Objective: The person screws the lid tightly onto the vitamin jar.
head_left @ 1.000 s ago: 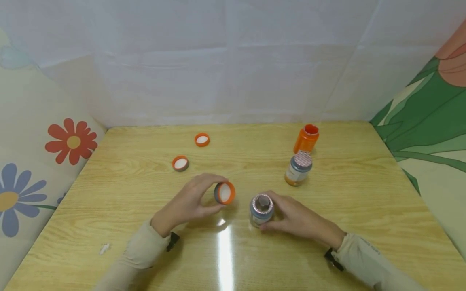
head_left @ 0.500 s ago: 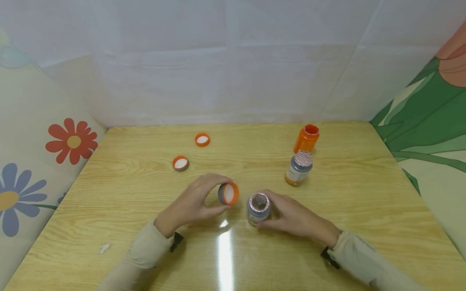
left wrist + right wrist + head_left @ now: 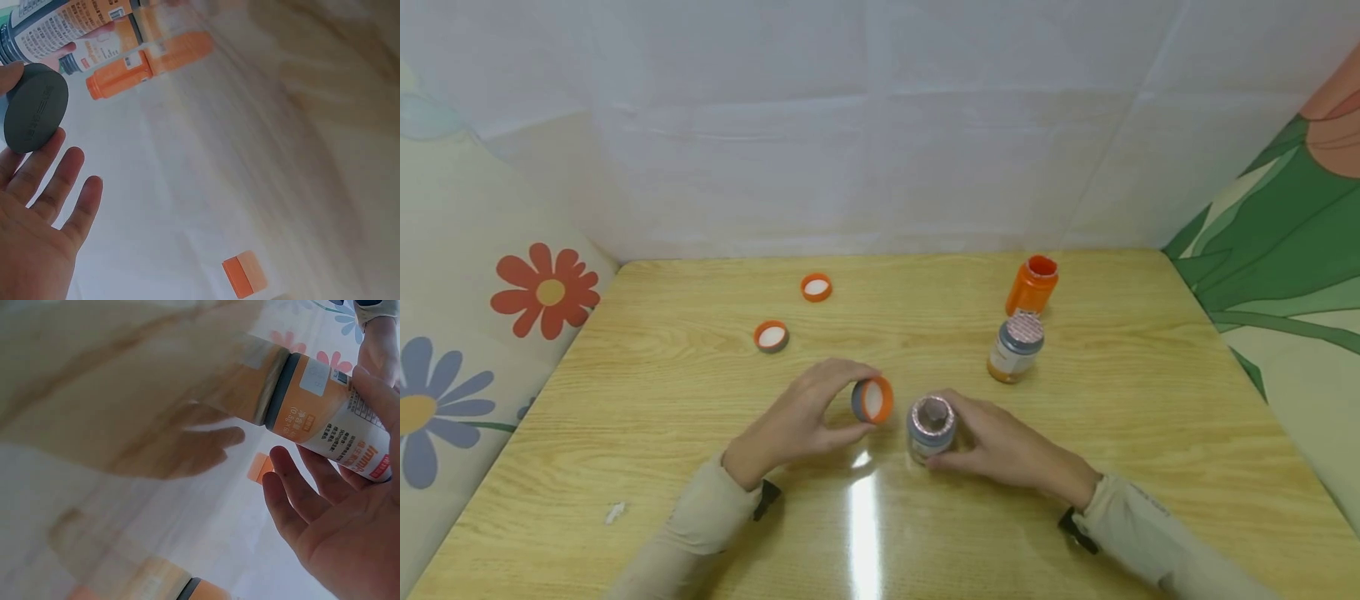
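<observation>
My left hand (image 3: 801,417) pinches a screw cap (image 3: 872,400) between thumb and fingertips, its orange rim and white liner facing the bottle. The left wrist view shows the dark grey top of this cap (image 3: 37,107). My right hand (image 3: 1000,437) grips a supplement bottle (image 3: 919,446) with a grey neck and foil around its mouth; the foil is torn in the middle. In the right wrist view the labelled bottle (image 3: 331,412) stands on the table, thumb and fingers around its side. Cap and bottle are a small gap apart.
A second bottle (image 3: 1013,357), with its foil flap raised, stands behind my right hand. Behind that is an orange bottle (image 3: 1030,287) without a cap. A grey-orange cap (image 3: 772,337) and an orange cap (image 3: 816,287) lie liner up at the back left of the wooden table (image 3: 647,375).
My left hand has moved slightly right with the cap, which has turned more toward the bottle. My right hand has shifted the bottle slightly left, so the two are closer together.
</observation>
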`<state>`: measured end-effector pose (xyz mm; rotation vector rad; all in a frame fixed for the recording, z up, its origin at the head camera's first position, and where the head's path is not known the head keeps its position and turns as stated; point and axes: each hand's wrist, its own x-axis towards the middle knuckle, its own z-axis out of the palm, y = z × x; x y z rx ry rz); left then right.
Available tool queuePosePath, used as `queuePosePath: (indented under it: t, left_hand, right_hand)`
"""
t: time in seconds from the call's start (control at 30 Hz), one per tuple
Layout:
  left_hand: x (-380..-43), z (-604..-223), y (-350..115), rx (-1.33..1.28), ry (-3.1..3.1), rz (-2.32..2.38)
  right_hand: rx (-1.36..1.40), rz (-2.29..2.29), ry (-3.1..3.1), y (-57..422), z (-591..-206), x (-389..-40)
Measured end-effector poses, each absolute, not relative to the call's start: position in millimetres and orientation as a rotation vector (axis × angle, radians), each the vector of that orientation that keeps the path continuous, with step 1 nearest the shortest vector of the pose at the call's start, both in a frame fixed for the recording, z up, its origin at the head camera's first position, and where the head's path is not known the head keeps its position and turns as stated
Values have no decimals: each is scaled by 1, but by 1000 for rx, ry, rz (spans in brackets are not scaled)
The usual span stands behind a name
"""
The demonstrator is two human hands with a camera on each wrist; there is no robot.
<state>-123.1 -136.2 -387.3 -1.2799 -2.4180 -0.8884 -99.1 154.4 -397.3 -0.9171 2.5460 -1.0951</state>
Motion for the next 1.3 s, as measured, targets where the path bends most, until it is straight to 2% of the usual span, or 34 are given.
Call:
queuePosePath:
  t: [0.77,1.3]
  left_hand:
    - [-119,-386,-128,-1252,-2428,-868]
    - [-118,-381,-123,-1337,-2314,-893]
  right_hand:
    - [-907,-1075,2609,156,-398,-97]
    - [-895,-1059,2640,155,-397,-97]
